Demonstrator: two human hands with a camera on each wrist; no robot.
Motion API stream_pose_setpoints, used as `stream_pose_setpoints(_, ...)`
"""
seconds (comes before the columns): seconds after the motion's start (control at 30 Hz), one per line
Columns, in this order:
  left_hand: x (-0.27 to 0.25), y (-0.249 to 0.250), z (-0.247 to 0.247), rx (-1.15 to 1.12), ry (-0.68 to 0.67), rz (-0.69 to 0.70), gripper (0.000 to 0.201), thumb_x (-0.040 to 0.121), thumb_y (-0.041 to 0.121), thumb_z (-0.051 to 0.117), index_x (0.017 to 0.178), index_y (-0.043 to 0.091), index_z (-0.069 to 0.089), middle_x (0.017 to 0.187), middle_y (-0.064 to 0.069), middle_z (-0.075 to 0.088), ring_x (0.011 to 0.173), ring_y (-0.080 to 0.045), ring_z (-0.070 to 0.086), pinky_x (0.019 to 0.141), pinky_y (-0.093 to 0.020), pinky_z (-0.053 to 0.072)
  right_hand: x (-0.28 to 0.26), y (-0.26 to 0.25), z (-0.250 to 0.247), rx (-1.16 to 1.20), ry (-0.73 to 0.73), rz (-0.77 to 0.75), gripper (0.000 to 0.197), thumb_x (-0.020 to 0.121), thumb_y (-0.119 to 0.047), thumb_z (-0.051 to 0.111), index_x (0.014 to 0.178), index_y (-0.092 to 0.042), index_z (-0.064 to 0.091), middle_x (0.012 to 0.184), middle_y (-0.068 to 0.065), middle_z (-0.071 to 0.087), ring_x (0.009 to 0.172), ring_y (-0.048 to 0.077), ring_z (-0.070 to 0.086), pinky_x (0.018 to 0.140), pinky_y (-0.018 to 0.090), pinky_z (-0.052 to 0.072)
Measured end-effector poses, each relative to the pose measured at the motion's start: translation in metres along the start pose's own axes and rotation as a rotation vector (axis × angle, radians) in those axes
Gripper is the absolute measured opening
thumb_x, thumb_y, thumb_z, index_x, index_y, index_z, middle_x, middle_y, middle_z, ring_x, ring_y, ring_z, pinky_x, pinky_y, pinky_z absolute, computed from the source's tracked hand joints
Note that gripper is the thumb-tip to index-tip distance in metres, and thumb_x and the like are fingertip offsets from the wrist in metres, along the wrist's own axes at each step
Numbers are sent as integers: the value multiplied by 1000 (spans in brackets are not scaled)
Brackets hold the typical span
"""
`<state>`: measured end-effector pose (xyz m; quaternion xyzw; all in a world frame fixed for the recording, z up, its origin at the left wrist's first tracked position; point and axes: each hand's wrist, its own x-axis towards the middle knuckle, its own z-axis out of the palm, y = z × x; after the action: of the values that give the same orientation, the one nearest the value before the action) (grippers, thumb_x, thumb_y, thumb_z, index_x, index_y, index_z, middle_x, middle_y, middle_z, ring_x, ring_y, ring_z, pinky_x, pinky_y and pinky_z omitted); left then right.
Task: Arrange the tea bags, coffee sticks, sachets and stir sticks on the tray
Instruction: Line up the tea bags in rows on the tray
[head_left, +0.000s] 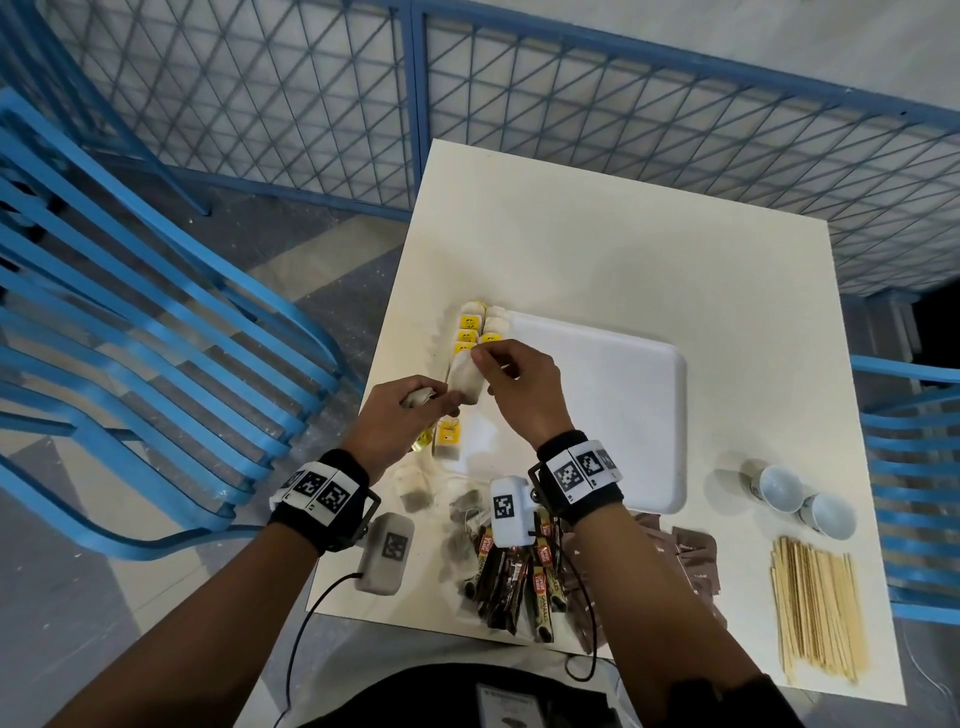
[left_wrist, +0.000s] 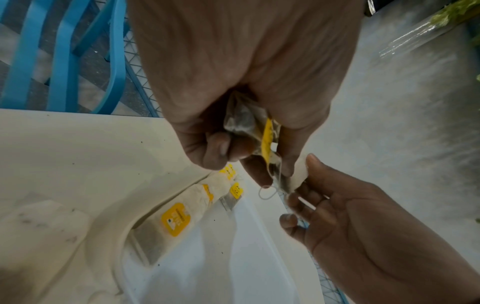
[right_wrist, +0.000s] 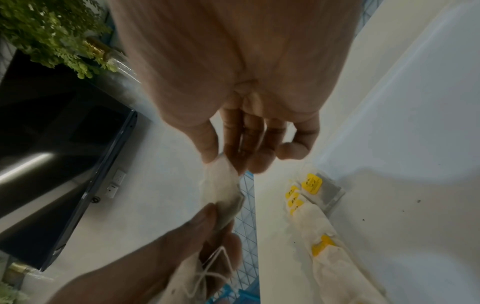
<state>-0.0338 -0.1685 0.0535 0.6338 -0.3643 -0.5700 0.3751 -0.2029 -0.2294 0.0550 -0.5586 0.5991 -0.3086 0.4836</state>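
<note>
While both hands meet at frame centre above the white tray, the right hand pinches the top of a tea bag and the left hand closes on its lower end with another bag bunched in its curled fingers. Yellow-tagged tea bags line the tray's left edge; coffee sticks, brown sachets and stir sticks lie lower right on the counter.
</note>
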Motion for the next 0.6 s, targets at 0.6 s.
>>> stream_pose_setpoints(0.6,18,-22,-10,-114,23,-172,42,95,44,68,77,7,60,55,2,42,46,-16,33,47,-23,30,38,58,-3,-252,76,262,15,89,-26,74,94,-12,74,90,7,74,93,25,69,88,32,51)
